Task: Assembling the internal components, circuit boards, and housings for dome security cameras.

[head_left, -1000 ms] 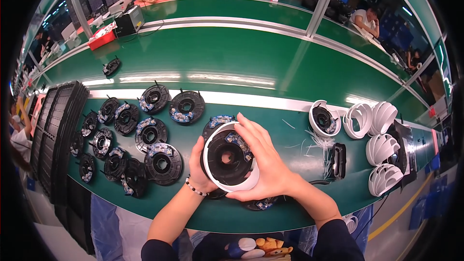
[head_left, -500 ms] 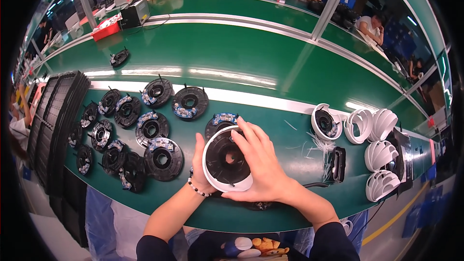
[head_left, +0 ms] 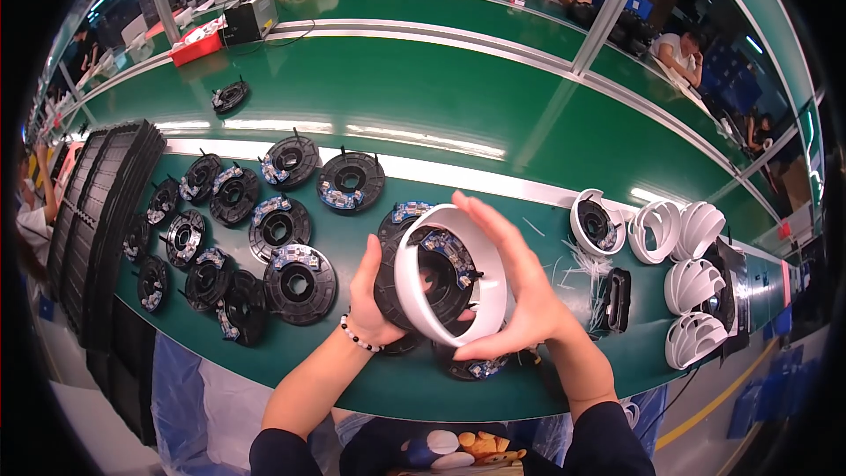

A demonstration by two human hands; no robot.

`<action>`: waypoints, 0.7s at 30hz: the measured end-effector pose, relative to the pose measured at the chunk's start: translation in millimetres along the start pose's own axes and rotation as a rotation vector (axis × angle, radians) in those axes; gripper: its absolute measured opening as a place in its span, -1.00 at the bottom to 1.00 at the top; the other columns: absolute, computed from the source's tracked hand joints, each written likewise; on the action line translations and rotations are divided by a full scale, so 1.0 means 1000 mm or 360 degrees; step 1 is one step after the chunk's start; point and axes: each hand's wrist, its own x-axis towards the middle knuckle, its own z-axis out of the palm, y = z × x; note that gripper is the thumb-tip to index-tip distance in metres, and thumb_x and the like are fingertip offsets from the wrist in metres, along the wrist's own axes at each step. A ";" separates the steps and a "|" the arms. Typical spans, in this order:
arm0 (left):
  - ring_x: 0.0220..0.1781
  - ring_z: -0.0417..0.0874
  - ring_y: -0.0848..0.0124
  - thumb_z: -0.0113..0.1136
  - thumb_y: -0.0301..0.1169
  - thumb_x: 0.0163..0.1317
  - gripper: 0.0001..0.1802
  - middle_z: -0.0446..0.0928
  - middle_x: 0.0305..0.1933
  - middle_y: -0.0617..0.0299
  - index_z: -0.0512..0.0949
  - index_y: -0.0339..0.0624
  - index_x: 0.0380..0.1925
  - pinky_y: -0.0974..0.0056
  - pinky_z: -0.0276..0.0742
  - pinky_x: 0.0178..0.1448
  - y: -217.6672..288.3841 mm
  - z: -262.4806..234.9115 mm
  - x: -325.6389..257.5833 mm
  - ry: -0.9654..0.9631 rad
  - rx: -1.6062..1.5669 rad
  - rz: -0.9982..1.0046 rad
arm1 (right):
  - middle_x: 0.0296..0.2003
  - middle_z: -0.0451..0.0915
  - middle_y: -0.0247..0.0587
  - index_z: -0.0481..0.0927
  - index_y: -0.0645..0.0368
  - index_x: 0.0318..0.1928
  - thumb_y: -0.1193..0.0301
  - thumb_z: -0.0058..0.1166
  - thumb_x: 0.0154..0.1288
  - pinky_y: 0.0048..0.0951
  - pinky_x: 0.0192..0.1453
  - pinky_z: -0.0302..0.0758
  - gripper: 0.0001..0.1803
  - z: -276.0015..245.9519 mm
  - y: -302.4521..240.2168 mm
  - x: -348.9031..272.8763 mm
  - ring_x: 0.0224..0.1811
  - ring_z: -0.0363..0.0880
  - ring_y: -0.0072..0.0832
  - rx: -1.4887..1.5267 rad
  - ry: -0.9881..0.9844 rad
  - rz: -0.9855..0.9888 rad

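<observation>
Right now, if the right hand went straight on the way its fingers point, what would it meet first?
Probably bare green table: the right hand cups the white plastic ring, fingers pointing up-left past it. Depth is unclear.

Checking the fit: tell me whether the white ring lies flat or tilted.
Tilted: the white ring stands on edge between both hands, off the green table.

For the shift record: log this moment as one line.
left hand: holds black round disc part | right hand: holds white plastic ring housing around it | green table: more black discs
</observation>
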 end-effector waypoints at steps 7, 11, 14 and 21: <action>0.11 0.34 0.14 -0.43 0.20 0.15 -0.25 0.27 0.10 0.01 0.12 -0.15 0.15 -0.02 0.36 0.09 -0.003 -0.007 0.001 0.0002 -0.0049 0.0036 | 0.19 -0.02 0.19 0.03 0.27 0.20 0.15 0.40 -0.42 -0.11 0.21 0.06 0.14 0.022 -0.001 -0.007 0.22 0.01 0.01 -0.0382 0.0070 0.0045; 0.05 0.41 0.23 -0.47 0.14 0.18 -0.31 0.36 0.03 0.09 0.25 -0.14 0.08 0.13 0.35 0.11 -0.010 -0.009 0.001 0.0285 -0.0079 0.0096 | 0.20 -0.01 0.22 0.07 0.25 0.18 0.13 0.42 -0.46 -0.09 0.21 0.07 0.14 0.036 -0.001 -0.009 0.23 0.01 0.04 -0.0682 0.0100 -0.0003; 0.04 0.41 0.23 -0.49 0.20 0.16 -0.27 0.38 0.02 0.11 0.26 -0.12 0.08 0.12 0.33 0.11 -0.010 -0.012 0.001 0.0277 -0.0092 0.0077 | 0.20 -0.07 0.25 0.08 0.26 0.16 0.14 0.38 -0.45 0.00 0.18 0.04 0.11 0.039 0.004 -0.010 0.20 -0.03 0.12 -0.0780 0.0092 -0.0016; 0.15 0.31 0.19 -0.51 0.39 0.00 -0.08 0.25 0.15 0.08 0.17 -0.11 0.15 0.08 0.23 0.21 -0.005 -0.011 -0.003 0.0210 0.0030 -0.0025 | 0.20 -0.01 0.17 0.06 0.26 0.17 0.11 0.38 -0.47 -0.04 0.16 0.09 0.14 0.026 0.000 -0.002 0.19 0.03 0.08 -0.0793 -0.0085 -0.0106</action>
